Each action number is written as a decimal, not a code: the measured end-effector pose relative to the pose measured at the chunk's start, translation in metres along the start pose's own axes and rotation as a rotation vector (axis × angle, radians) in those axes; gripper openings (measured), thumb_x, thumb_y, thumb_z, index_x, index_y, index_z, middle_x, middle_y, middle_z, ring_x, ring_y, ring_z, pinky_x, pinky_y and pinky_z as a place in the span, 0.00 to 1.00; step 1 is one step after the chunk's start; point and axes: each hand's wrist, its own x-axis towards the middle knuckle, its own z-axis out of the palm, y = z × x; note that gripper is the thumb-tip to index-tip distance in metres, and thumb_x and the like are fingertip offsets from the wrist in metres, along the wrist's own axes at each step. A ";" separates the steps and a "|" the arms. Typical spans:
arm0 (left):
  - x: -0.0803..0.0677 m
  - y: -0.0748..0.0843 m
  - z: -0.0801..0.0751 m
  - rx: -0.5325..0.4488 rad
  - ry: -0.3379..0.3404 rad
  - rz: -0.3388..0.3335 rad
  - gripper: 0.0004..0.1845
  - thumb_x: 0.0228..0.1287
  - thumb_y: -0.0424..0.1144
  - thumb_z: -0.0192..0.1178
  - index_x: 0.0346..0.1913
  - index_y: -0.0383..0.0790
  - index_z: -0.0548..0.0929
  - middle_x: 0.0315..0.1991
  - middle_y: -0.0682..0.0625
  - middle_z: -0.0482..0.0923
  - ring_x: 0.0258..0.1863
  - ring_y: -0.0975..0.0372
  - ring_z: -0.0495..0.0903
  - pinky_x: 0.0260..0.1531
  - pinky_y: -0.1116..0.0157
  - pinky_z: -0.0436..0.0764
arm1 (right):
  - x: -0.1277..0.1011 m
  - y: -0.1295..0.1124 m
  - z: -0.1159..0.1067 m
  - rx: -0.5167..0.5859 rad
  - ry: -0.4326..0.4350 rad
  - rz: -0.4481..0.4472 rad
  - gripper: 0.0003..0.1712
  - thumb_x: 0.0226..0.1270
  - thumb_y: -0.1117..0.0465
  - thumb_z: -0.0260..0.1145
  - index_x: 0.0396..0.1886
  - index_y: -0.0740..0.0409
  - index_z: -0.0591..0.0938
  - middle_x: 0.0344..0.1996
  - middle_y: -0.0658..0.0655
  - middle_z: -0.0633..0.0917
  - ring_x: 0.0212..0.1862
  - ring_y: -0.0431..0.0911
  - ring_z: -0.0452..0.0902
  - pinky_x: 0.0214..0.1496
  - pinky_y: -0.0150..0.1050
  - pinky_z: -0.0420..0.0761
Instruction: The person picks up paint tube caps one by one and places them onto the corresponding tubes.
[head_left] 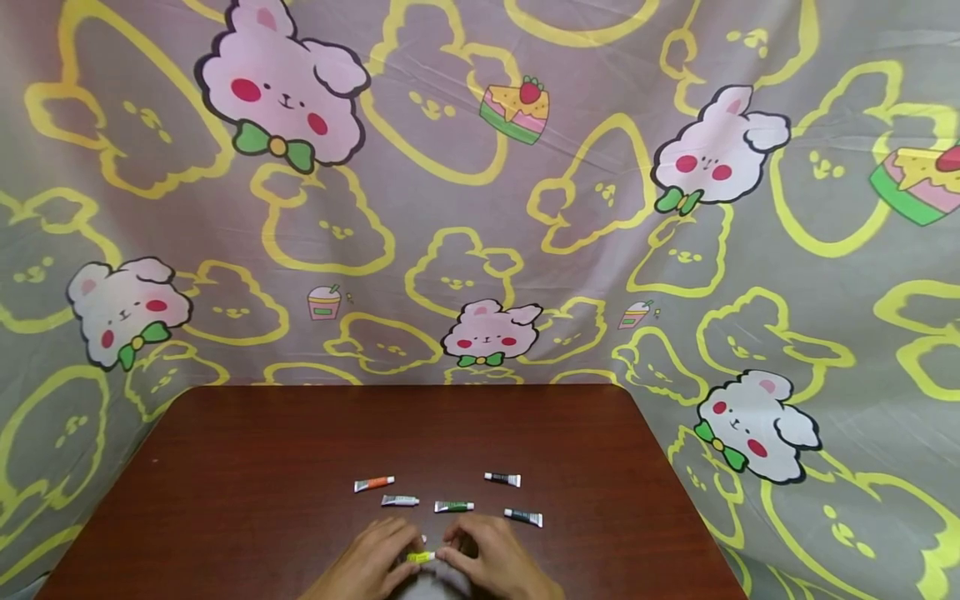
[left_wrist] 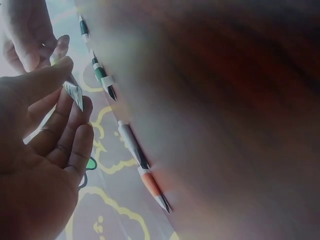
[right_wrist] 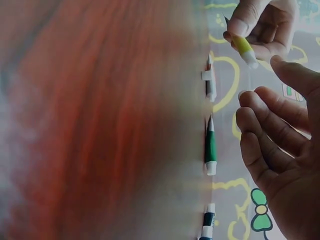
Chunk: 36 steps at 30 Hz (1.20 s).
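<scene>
Tubes, six of them, all small paint-type ones. Looking down from the head view: lying loose on the bench (head_left: 262, 467) are an orange tube (head_left: 374, 483), a pale tube (head_left: 400, 501), a green tube (head_left: 453, 506), a dark tube (head_left: 502, 479) and a dark green tube (head_left: 522, 517). Sitting at the near edge, between both hands, is the yellow tube (head_left: 421, 557), with the left grip (head_left: 375, 562) pinching it and the right grip (head_left: 491, 562) crowding in at its other end.

Switching to the left wrist view: thumb and fingers clamping the crimped tail of the yellow tube, holding it up off the bench.

Moving to the right wrist view: fingers hanging relaxed and spread, grasping nothing, thumb hovering just beside the white cap without quite touching.

Guessing here, but looking like the cap end being presented to the free hand. Getting that cap off would be calling for a firm pinch on the cap and a steady hold on the tail, not squeezing the body.

Contents-wise: every cap in sight sitting on, nothing leaking, insides not showing.
</scene>
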 end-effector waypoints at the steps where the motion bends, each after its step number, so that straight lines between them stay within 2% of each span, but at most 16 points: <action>1: -0.001 -0.001 0.000 -0.003 0.001 0.001 0.17 0.57 0.37 0.81 0.44 0.52 0.83 0.39 0.61 0.81 0.40 0.71 0.79 0.37 0.65 0.76 | 0.001 0.000 0.000 -0.017 0.003 -0.006 0.10 0.78 0.50 0.73 0.42 0.52 0.87 0.33 0.43 0.90 0.36 0.24 0.79 0.40 0.17 0.75; 5: -0.005 -0.002 -0.001 -0.007 0.008 0.013 0.19 0.54 0.37 0.82 0.44 0.51 0.83 0.39 0.61 0.82 0.39 0.71 0.78 0.38 0.65 0.75 | 0.003 0.001 -0.001 -0.084 0.015 -0.022 0.10 0.75 0.51 0.75 0.41 0.51 0.88 0.32 0.43 0.90 0.35 0.23 0.79 0.40 0.16 0.74; 8: -0.007 -0.004 -0.003 -0.029 -0.030 -0.011 0.18 0.57 0.37 0.82 0.45 0.51 0.83 0.39 0.61 0.82 0.39 0.71 0.78 0.37 0.64 0.75 | 0.006 0.001 -0.003 -0.112 0.021 -0.017 0.09 0.72 0.52 0.77 0.40 0.52 0.88 0.32 0.43 0.90 0.35 0.24 0.79 0.39 0.17 0.74; 13: -0.010 -0.004 -0.004 -0.030 -0.067 -0.044 0.16 0.58 0.37 0.81 0.43 0.53 0.83 0.39 0.62 0.81 0.39 0.72 0.77 0.35 0.65 0.74 | 0.011 0.001 -0.004 -0.111 0.026 0.005 0.08 0.69 0.57 0.79 0.39 0.52 0.88 0.30 0.43 0.89 0.33 0.25 0.79 0.38 0.17 0.74; 17: -0.012 -0.005 -0.003 -0.016 -0.054 -0.020 0.17 0.55 0.38 0.82 0.41 0.54 0.82 0.37 0.63 0.81 0.38 0.74 0.74 0.34 0.68 0.71 | 0.014 0.002 -0.004 -0.115 0.000 0.049 0.08 0.69 0.56 0.80 0.39 0.52 0.88 0.30 0.42 0.89 0.33 0.24 0.79 0.38 0.17 0.74; 23: -0.013 -0.006 -0.006 -0.049 -0.120 -0.046 0.16 0.56 0.37 0.81 0.40 0.55 0.83 0.38 0.65 0.80 0.39 0.75 0.74 0.36 0.66 0.72 | 0.018 0.005 -0.001 -0.138 -0.027 0.099 0.09 0.67 0.54 0.80 0.39 0.51 0.89 0.31 0.42 0.89 0.34 0.24 0.78 0.38 0.19 0.75; 30: -0.015 -0.007 -0.008 -0.041 -0.174 -0.038 0.14 0.56 0.39 0.80 0.40 0.55 0.84 0.37 0.64 0.80 0.39 0.74 0.76 0.35 0.67 0.70 | 0.023 0.009 0.003 -0.203 -0.038 0.077 0.11 0.65 0.52 0.82 0.39 0.49 0.88 0.32 0.41 0.87 0.34 0.25 0.77 0.38 0.19 0.75; 36: -0.015 -0.006 -0.008 -0.026 -0.233 -0.073 0.13 0.58 0.41 0.79 0.39 0.57 0.84 0.37 0.66 0.79 0.39 0.76 0.74 0.35 0.67 0.68 | 0.031 0.010 0.006 -0.229 -0.091 0.078 0.12 0.66 0.50 0.82 0.40 0.48 0.88 0.33 0.40 0.87 0.35 0.25 0.77 0.38 0.19 0.74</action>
